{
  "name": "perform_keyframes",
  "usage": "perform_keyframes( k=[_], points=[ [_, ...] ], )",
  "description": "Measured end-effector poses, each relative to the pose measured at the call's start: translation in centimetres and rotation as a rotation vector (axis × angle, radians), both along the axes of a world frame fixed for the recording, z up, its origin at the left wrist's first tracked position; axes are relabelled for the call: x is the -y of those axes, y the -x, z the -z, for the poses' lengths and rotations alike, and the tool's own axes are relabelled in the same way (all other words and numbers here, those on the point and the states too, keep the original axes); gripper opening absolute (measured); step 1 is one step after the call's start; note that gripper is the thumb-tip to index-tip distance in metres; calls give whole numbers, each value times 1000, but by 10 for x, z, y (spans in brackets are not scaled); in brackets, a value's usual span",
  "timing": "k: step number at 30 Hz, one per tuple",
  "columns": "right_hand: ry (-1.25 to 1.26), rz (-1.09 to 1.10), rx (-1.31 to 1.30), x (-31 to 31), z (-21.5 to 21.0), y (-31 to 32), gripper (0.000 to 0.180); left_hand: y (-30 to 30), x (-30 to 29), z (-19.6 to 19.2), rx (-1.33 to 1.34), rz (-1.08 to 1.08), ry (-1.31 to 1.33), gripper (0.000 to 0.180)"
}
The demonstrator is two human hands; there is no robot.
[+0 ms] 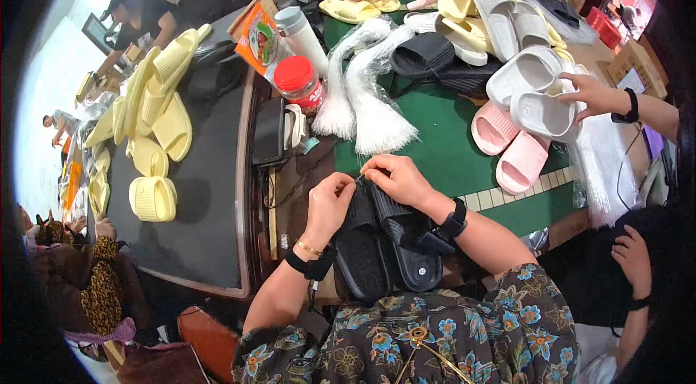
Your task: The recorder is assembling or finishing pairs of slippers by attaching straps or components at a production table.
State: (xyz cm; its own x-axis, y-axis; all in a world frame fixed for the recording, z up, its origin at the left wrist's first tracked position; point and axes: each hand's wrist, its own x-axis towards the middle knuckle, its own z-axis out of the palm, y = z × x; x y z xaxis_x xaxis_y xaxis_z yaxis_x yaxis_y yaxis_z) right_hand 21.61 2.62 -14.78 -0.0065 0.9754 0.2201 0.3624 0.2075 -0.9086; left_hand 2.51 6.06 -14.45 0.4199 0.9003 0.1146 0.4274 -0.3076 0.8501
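A pair of black slippers lies side by side in front of me at the table's near edge, soles down, toe ends away from me. Above the toe ends my left hand is closed in a pinch. My right hand pinches close beside it, fingertips almost touching the left ones. Between them shows a thin pale strand, too small to make out fully. Just beyond my hands lie bundles of thin white strands in clear plastic.
Ahead right, a co-worker's hand grips grey slippers above pink slippers. More yellow and black slippers pile behind. A red-lidded jar and a bottle stand left of the bundles. Yellow slippers lie on the dark belt.
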Motion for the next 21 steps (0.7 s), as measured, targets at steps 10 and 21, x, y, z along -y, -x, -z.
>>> perform_keyframes(
  k=[10,21],
  points=[
    [-43,-7,89,-2,-2,0,18,-3,-2,6,-4,-3,-67,11],
    [-33,0,47,0,-3,2,16,-4,0,4,-7,-31,-107,10]
  ],
)
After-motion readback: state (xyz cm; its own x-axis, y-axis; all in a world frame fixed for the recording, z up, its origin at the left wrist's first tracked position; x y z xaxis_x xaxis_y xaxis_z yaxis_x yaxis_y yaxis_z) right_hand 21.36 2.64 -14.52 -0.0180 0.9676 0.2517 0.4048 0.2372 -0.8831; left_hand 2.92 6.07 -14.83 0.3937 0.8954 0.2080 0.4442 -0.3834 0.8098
